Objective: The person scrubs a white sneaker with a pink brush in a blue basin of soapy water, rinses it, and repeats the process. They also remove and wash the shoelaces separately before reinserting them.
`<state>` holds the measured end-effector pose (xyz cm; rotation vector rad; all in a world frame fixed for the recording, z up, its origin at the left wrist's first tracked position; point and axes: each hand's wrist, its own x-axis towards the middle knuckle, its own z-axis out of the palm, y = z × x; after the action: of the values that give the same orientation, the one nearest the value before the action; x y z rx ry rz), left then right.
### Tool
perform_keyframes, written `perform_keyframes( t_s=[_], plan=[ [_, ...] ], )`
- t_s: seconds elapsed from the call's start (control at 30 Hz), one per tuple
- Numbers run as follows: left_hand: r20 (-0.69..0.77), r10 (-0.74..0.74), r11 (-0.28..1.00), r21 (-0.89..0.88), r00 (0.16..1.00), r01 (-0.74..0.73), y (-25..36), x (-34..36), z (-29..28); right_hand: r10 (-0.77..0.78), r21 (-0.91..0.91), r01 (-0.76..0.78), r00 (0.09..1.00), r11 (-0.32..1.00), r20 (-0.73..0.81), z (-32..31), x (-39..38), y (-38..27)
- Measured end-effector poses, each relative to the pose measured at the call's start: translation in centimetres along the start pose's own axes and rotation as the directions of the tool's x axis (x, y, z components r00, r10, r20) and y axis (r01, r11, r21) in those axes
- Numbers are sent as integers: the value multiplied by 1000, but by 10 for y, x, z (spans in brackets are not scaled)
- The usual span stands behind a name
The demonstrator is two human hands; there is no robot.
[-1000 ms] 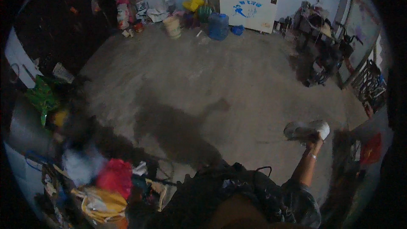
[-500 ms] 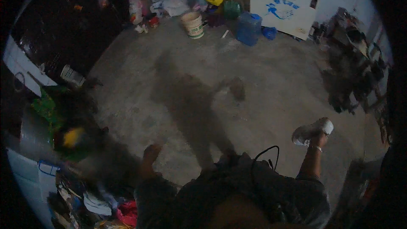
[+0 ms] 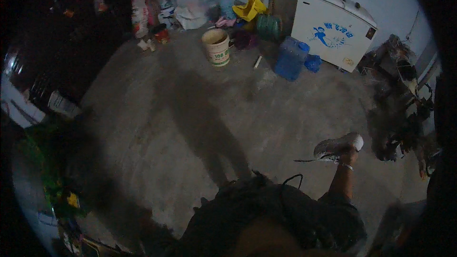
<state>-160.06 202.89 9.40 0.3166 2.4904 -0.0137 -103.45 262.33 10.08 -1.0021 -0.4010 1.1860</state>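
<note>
My right hand (image 3: pixel 349 156), with a pale band at the wrist, is closed round a grey and white shoe (image 3: pixel 331 147). The shoe is held out to my right above the floor, its white end by my fingers. A thin dark strip, perhaps a lace, sticks out to its left. Most of my fingers are hidden behind the shoe. My left hand does not show; only dark sleeve and shadow fill the lower left.
Along the far wall stand a white bucket (image 3: pixel 216 50), a blue water jug (image 3: pixel 291 59) and a white chest freezer (image 3: pixel 333 28). A yellow scoop-like thing (image 3: pixel 250 7) lies among bags. Dark clutter (image 3: pixel 397 100) lines the right side, green clutter (image 3: pixel 47 157) the left.
The view has swung, so the bucket, jug and freezer sit lower in it. My left hand has gone out of sight. My right hand still holds the shoe, now slightly further left.
</note>
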Motion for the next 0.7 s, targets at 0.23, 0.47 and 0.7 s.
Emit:
perform_keyframes(
  t_s=[0.23,0.47,0.7],
  plan=[
    [-568,626,603,-82,535,-793,309,178,-232,-177,-792,98,984,602,-13,108,43,41],
    [-32,253,965,86,967,-249,257,272,-216,-350,-983,159,929,88,119,221,80,157],
    [271,-229,935,-205,935,288,201,404,-254,65,-175,-106,972,979,-225,445,94,235]
  ],
)
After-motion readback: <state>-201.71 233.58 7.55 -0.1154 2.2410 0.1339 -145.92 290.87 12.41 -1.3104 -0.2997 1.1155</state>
